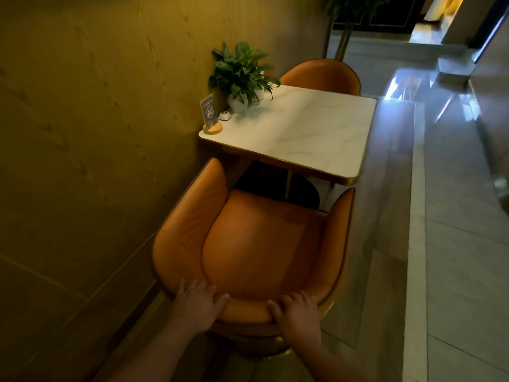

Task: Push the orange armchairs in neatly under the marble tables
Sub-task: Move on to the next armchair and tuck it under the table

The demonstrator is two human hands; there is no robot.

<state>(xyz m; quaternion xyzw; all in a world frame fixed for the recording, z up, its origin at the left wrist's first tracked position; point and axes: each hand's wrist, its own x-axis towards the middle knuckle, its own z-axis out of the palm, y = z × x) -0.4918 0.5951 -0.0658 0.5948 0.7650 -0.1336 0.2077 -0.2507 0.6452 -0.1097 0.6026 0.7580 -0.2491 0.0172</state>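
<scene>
The near orange armchair (256, 244) sits at the marble table (308, 133), armrest tips right at its near edge, seat out in the open. The left hand (197, 306) and right hand (297, 311) grip the top of the backrest, fingers curled over the rim. Across the table, the far orange armchair (322, 75) is tucked in. By the wall (96, 106) stand a potted plant (242, 73), an A12 sign (208, 110) and a call button (225, 116).
</scene>
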